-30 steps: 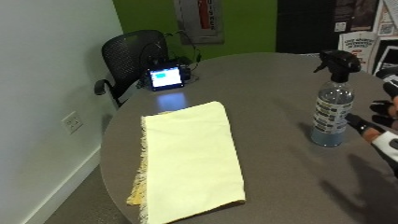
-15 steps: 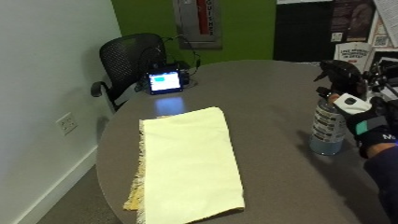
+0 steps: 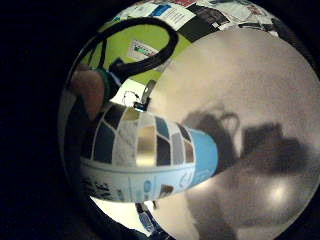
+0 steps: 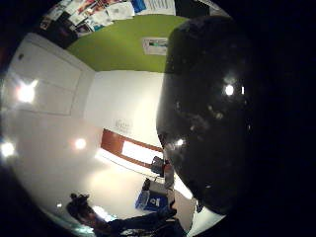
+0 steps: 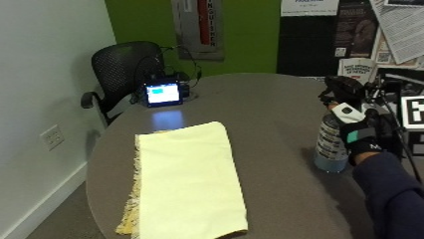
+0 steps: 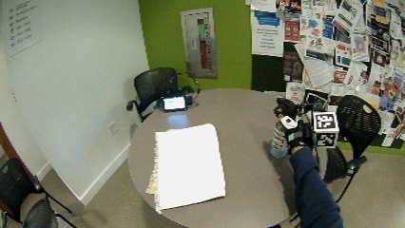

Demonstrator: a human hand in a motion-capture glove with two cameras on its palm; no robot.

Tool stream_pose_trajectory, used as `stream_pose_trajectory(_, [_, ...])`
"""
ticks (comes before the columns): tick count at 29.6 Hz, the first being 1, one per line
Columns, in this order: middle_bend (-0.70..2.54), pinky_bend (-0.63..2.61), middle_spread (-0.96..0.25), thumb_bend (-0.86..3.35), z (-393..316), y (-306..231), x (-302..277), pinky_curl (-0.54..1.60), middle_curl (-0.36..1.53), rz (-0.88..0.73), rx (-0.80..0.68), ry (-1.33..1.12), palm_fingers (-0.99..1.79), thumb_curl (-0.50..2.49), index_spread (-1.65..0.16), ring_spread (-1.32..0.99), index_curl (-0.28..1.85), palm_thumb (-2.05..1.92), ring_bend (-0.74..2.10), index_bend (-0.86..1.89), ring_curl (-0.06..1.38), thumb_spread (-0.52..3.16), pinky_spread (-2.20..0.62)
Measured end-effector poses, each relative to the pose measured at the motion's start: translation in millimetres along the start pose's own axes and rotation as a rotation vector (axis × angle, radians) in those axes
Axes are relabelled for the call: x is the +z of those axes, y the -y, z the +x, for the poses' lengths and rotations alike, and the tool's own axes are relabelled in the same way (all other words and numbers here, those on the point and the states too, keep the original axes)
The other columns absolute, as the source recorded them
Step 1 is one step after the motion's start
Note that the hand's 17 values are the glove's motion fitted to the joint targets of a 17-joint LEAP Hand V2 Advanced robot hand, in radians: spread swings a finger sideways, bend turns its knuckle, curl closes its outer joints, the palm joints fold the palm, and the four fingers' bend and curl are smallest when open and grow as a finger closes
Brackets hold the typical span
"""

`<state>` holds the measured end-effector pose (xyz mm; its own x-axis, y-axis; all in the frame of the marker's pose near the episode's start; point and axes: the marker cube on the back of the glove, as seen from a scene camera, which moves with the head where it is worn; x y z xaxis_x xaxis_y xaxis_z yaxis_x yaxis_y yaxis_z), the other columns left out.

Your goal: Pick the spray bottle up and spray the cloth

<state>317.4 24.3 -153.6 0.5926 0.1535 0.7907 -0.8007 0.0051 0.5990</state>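
A clear spray bottle [image 5: 329, 143] with a patterned label and a black trigger head stands upright on the round grey table [image 5: 278, 114], near its right edge. My gloved right hand [image 5: 363, 137] is wrapped round the bottle's neck and upper body from the right. The bottle's base is on the table. In the little finger side palm view the bottle's label [image 3: 150, 155] lies right against the palm. The black spray head [image 4: 207, 113] fills much of the thumb side palm view. A pale yellow cloth [image 5: 185, 174] lies flat on the table's left half, well apart from the bottle. The wide outside view shows the same bottle [image 6: 278, 137], hand [image 6: 295, 135] and cloth [image 6: 188, 164].
A small device with a lit screen [image 5: 163, 93] stands at the table's far left edge, with cables behind it. A black mesh chair [image 5: 122, 67] is behind that. Another chair [image 6: 357, 118] stands to the right of the table. Bare tabletop separates cloth and bottle.
My hand has come in from the right and closed round the spray bottle, which stays standing in place. The outside view has shifted a little.
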Motion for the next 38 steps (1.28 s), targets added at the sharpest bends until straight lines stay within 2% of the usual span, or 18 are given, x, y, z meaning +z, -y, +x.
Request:
stream_pose_trajectory(4, [0.36,0.24,-0.14,0.0,-1.3,1.1,13.6,0.29,0.41,0.039,-0.044,0.019,1.12,0.56,-0.29,-0.17,0.36,1.03,0.39,0.34,0.33,0.81,0.05])
stream_pose_trajectory(10, [0.37,0.31,-0.16,-0.03,-36.2,2.3,58.6,0.33,0.43,0.139,-0.249,-0.003,1.23,0.58,-0.28,-0.2,0.39,1.02,0.43,0.28,0.37,0.72,-0.03])
stream_pose_trajectory(14, [0.37,0.35,-0.17,-0.04,-49.4,0.2,67.3,0.35,0.44,0.14,-0.299,-0.017,1.25,0.59,-0.28,-0.21,0.41,1.01,0.43,0.26,0.39,0.66,-0.08])
stream_pose_trajectory(28, [0.39,0.41,-0.18,-0.03,-50.0,10.2,47.4,0.38,0.47,0.112,-0.364,-0.03,1.28,0.64,-0.29,-0.22,0.47,0.98,0.45,0.23,0.41,0.57,-0.16])
stream_pose_trajectory(33, [0.4,0.41,-0.17,-0.04,-56.2,0.0,9.1,0.38,0.48,0.059,-0.424,-0.037,1.31,0.65,-0.29,-0.22,0.49,0.96,0.47,0.23,0.42,0.54,-0.18])
stream_pose_trajectory(38, [0.41,0.42,-0.17,-0.04,-92.1,-28.2,-21.3,0.38,0.49,-0.02,-0.521,-0.097,1.33,0.67,-0.29,-0.22,0.51,0.95,0.49,0.24,0.43,0.51,-0.2])
